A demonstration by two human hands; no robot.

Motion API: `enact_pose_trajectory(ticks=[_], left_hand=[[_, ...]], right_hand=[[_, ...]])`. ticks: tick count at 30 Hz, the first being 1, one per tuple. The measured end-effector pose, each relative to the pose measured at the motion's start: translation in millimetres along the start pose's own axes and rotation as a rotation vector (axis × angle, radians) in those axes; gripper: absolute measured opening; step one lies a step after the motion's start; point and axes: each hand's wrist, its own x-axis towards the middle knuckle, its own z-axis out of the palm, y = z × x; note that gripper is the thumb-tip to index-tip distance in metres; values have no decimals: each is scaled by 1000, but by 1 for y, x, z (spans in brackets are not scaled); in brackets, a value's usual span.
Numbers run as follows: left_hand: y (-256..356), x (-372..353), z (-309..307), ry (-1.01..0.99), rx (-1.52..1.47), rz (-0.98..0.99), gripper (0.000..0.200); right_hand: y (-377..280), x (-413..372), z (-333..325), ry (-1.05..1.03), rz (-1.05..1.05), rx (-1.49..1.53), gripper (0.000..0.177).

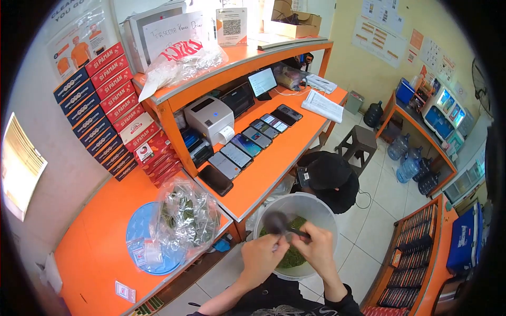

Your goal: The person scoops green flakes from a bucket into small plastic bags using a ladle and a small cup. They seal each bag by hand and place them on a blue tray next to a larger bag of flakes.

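Both of my hands are over a translucent white bucket (325, 213) holding a loose green, leafy-looking material (293, 259). My right hand (317, 246) is closed around the handle of a dark ladle (275, 223), whose rounded bowl looks blurred and tilts above the bucket. Close beside it, my left hand (263, 256) is pinched shut near the ladle; what its fingers hold is too small to make out. On the orange table to the left, a clear plastic bag (190, 213) of green material rests on a blue round lid (138, 224), with small clear packets (146, 253) at its edge.
A crouching person in a black cap (329, 171) is just beyond the bucket. Several phones (236, 155) and a label printer (209, 118) stand on the orange counter. Stacked boxes (113, 87) line the left wall. A dark stool (357, 145) is on the tiled floor.
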Motion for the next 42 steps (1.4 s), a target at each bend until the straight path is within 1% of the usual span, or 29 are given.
enact_pose_trajectory(ticks=[1,3,4,5,6,7,8,10,11,14,15,18,20,21,23,24,25,26,28,30,31,32,34,35,37,40,41,42], left_hand=[[-5,-4,10,-66,-13,40,12],[-16,-7,25,-62,-33,65,13],[-19,-7,29,-62,-40,84,14],[-25,-6,23,-101,22,42,16],[-29,-3,14,-147,-61,26,17],[-32,3,4,-185,-149,7,19],[-35,6,-2,-221,-237,-14,23],[-59,8,2,-102,-454,-36,44],[-60,5,2,-242,-701,-325,57],[-60,5,-8,-681,-1070,-810,62],[-58,8,-8,-645,-937,-761,70],[-24,5,0,-255,-458,-281,78],[3,2,10,-266,-184,-5,81],[9,-7,14,-450,-307,-118,75],[-17,-15,13,-401,-359,-75,70],[-34,-16,6,-374,-377,-44,67],[-43,-19,-8,-369,-523,-286,60],[-55,-21,-17,-322,-538,-359,59],[-61,-24,-22,-307,-750,-675,62],[-84,-37,-7,-257,-833,-586,63],[-93,-43,-1,-219,-875,-536,63],[-96,-48,-4,-173,-961,-632,64],[-100,-58,-19,-86,-1116,-827,69],[-105,-63,-22,-56,-1088,-887,76],[-111,-68,-29,30,-1212,-1004,76],[-115,-73,-31,128,-1378,-1107,71],[-117,-72,-31,145,-1427,-1122,69],[-118,-71,-31,125,-1399,-1086,67]], right_hand=[[-3,1,5,18,21,-43,20],[-8,8,11,48,63,-138,27],[-3,13,8,21,140,-100,29],[4,16,6,-6,220,-59,32],[14,15,4,-36,302,-19,35],[27,10,2,-113,244,102,42],[29,9,-6,-272,363,348,46],[26,4,-16,-576,604,865,55],[32,-2,-12,-630,576,1104,77],[37,-10,-16,-550,653,1564,86],[41,-10,-21,-490,662,1439,90],[41,-10,-17,-379,657,1188,88],[39,-10,-12,-420,568,1029,85],[32,-7,-14,-458,531,933,85],[29,-13,-32,-614,556,888,65],[50,-16,-39,-554,584,697,58],[83,-19,-40,-495,598,506,52],[114,-21,-31,-438,599,313,45],[171,-37,35,-484,353,-670,29],[252,-71,106,-1319,36,-783,24],[288,-89,132,-1392,-47,-650,21],[307,-104,148,-1465,-127,-507,18],[321,-87,161,-1487,-103,-875,19],[352,-97,160,-1423,-238,-923,22],[371,-92,149,-1524,-287,-929,25],[359,-66,124,-1641,-423,-955,26],[344,-54,112,-1632,-400,-928,26],[326,-40,97,-1621,-376,-904,26]])
